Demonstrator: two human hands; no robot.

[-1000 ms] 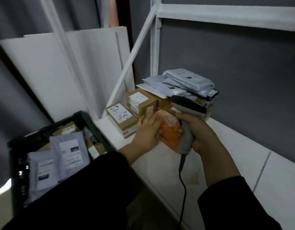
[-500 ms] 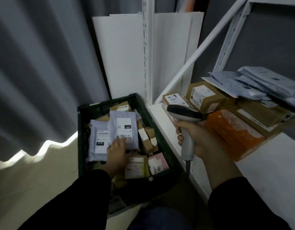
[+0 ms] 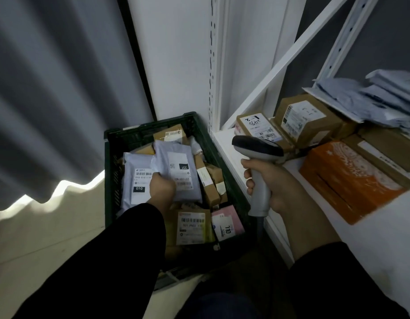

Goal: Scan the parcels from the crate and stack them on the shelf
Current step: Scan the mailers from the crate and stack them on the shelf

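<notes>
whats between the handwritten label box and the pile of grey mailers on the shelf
A taller brown box with a printed white label stands between them, as the head view shows.

Crate: dark green, open lattice walls.
Lilac mailer, under the left fingers: pale lilac-grey, white label, black "231" patch.
Pale mailer, left of those fingers: whitish, black "010" patch.
Pink parcel, below-right of them: pink, white label.
Scanner, in the right fingers: light grey handle, black head.
Orange box, right of those: orange, white lacy print.
Shelf: white.
</notes>
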